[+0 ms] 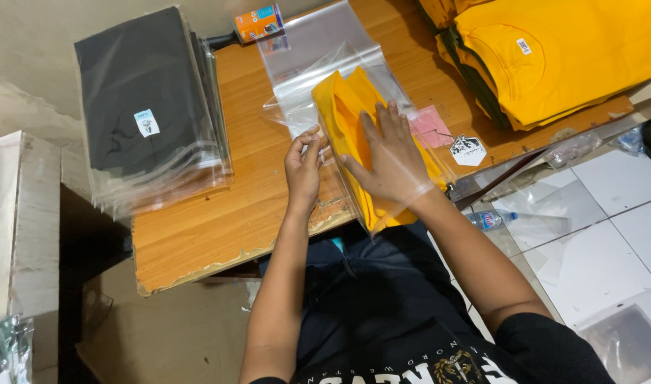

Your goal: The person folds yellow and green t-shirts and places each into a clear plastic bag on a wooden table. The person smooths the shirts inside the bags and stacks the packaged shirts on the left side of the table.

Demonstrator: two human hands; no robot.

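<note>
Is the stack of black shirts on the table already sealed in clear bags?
Yes, the black shirts lie stacked inside glossy clear bags at the wooden table's left end.

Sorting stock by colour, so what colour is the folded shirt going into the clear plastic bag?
Yellow-orange folded cotton shirt, seen best in the head view.

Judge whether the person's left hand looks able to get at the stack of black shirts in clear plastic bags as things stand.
Probably yes. The left hand pinches the clear plastic bag around the folded yellow shirt; the stack of black bagged shirts lies on its side, with only bare wooden tabletop between.
</note>
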